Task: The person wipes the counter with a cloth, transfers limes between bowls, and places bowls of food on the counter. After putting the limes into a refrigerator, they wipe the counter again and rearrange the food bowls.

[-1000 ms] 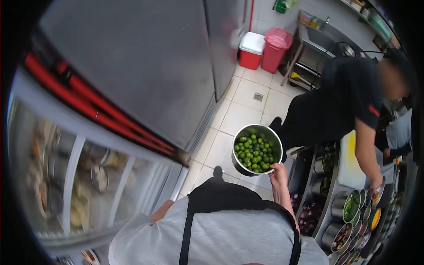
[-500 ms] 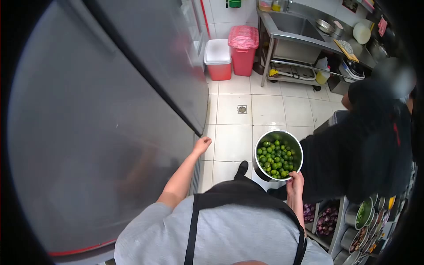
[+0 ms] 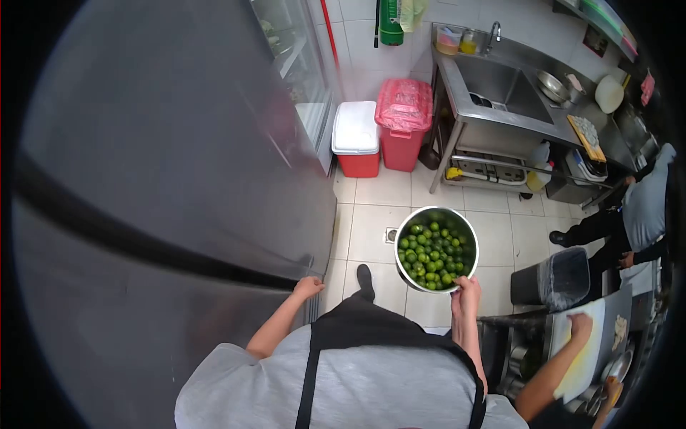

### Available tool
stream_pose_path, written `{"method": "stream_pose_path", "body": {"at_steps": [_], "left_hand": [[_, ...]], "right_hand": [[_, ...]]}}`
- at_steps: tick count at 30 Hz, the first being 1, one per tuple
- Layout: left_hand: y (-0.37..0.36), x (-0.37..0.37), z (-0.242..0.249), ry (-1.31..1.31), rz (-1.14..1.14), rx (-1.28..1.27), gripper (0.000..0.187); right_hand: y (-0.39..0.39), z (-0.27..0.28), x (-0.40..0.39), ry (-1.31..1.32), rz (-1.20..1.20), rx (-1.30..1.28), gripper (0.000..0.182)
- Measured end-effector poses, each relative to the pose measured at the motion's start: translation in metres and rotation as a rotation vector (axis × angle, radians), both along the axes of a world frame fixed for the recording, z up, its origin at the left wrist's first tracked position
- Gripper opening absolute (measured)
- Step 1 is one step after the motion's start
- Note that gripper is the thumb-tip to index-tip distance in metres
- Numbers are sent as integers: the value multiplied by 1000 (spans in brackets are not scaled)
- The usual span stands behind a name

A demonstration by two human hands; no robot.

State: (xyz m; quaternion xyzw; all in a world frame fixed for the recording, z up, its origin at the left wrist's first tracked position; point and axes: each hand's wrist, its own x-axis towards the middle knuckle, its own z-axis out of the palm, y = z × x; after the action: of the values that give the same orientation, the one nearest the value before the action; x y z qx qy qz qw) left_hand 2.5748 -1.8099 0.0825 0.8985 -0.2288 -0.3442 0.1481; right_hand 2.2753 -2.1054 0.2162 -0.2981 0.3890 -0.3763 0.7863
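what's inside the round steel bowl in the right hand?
The round steel bowl, held at its near rim by the right hand, holds a pile of small green limes. The top layer shows; the bowl's bottom and anything under the limes is covered.

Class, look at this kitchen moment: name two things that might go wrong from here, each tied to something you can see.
1. The right hand alone grips the rim of the metal bowl heaped with limes; it may tip and spill them.
2. The left hand is at the edge of the steel door; fingers might get pinched.
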Motion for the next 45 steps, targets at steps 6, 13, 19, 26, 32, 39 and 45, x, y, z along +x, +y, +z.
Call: {"method": "stream_pose_path", "body": {"at_steps": [6,13,19,26,32,39,45], "left_hand": [[-127,114,4,23,44,-195,35],[-292,243,143,-394,297,-754,44],[-371,357,286,-1318,481,-1094,67],[-364,489,287,-1604,1092,-773,74],[-308,564,282,-1463,1384,-673,65],[-282,589,284,-1301,1440,-555,73],[-290,576,279,-1297,1366,-605,62]], "right_hand": [[-66,10,128,-32,61,103,21],[-165,12,186,8,16,115,19],[-298,-12,281,140,127,26,19],[-413,-5,410,223,425,49,21],[-444,15,484,302,586,-58,20],[-450,20,506,299,649,-42,20],[-429,15,519,301,787,-48,18]]}}
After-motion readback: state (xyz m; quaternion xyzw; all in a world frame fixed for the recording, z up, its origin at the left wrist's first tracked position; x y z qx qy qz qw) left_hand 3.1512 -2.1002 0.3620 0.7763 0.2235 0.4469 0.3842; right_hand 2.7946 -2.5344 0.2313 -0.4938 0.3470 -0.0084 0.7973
